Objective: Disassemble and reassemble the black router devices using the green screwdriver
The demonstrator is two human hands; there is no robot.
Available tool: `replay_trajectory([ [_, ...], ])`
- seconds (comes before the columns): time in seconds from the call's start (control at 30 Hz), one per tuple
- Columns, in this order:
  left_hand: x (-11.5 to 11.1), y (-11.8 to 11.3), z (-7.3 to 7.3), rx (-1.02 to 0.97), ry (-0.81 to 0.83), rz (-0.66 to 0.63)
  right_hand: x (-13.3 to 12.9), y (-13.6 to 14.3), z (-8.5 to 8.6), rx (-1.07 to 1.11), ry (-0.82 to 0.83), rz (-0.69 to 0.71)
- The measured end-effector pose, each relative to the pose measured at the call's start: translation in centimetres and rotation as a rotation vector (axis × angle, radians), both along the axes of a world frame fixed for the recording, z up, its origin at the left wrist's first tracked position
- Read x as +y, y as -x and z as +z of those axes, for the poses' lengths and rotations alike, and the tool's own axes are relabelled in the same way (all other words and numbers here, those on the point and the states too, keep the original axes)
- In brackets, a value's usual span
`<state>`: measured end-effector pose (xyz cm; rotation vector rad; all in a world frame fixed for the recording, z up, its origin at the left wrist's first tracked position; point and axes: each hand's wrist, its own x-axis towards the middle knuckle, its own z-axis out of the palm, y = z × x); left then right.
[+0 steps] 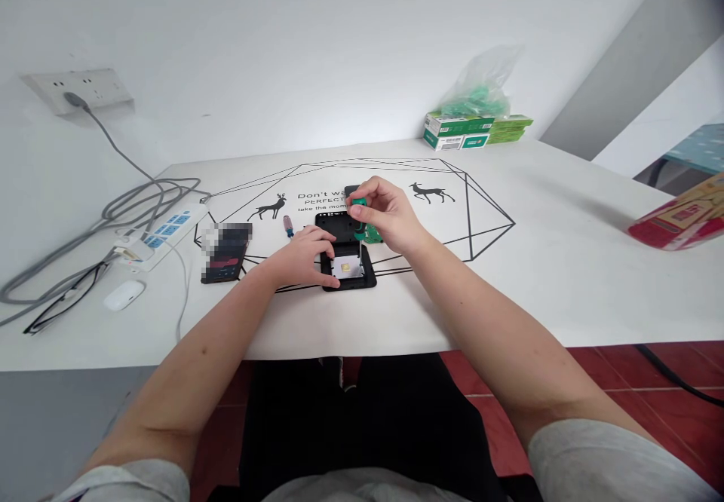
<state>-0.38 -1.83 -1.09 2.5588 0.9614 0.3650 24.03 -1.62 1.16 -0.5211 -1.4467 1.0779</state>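
Note:
A green-handled screwdriver (360, 212) stands nearly upright in my right hand (388, 214), whose fingers are closed around the handle. Its shaft points down at the right side of an open black plastic case (369, 280). Inside that case lies a silvery-white plate (351, 262) with a small gold square in its middle. My left hand (305, 258) grips the case from the left, thumb at the near edge and fingers farther back. Just behind sits another black case part (338, 225), partly covered by my hands. A green circuit board (373, 235) shows beneath my right hand.
A second small screwdriver (288, 225) lies left of the case parts, near a phone (227, 255). Farther left are a power strip (173, 232), looped cables, glasses (65, 304) and a white mouse (124, 295). Green boxes (459, 127) stand by the wall; a red package (682, 215) is at right.

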Motion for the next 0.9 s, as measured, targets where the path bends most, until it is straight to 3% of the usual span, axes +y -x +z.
replay_trajectory([
  [0.23,0.1,0.2,-0.3,-0.01,0.001,-0.015,-0.1,-1.2,0.5,0.016,0.188,0.355],
  [0.53,0.1,0.2,-0.2,-0.009,-0.009,-0.01,0.5,-2.1,0.3,-0.047,0.151,0.243],
  [0.77,0.1,0.1,-0.1,-0.01,0.01,-0.009,0.1,-1.5,0.5,0.107,0.233,0.273],
  [0.9,0.2,0.2,-0.2,-0.014,0.008,-0.011,0.1,-1.0,0.4,0.109,0.194,0.276],
])
